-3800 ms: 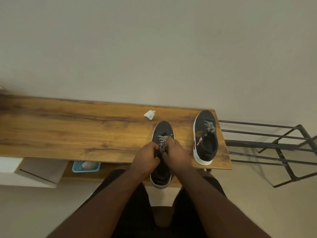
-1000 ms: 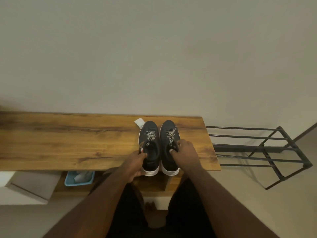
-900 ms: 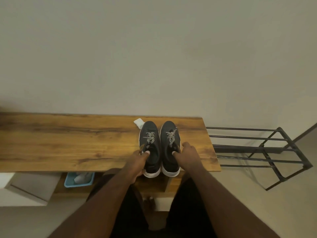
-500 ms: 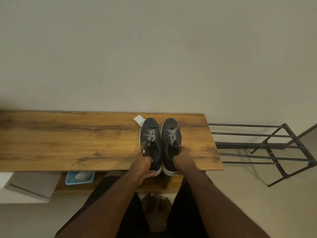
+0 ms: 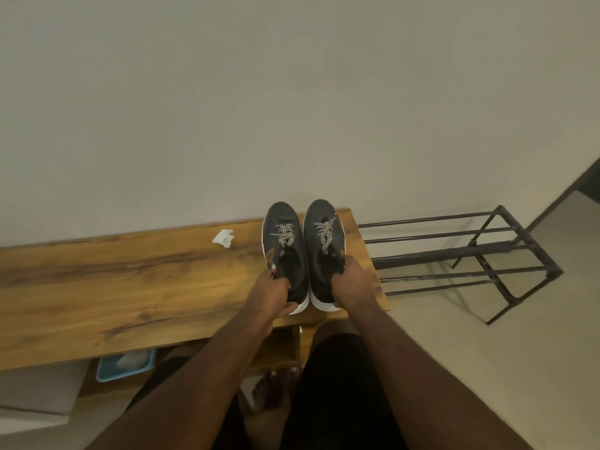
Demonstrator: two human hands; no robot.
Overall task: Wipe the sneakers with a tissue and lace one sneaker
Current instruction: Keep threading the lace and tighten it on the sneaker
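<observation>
You have the two sneakers side by side at the right end of the bench (image 5: pixel 130 287), toes to the wall, heels near the front edge, so the laced pair sits squared up and, by my reading, nearly finished. Your left hand (image 5: pixel 271 295) curls round the heel of the left sneaker (image 5: pixel 285 241), thumb under its white sole. Your right hand (image 5: pixel 352 284) grips the collar of the right sneaker (image 5: pixel 324 235), fingers tucked into the opening. The crumpled tissue (image 5: pixel 223 238) lies apart near the back edge. A metal rack (image 5: pixel 487 254) stands beyond the bench's right end.
</observation>
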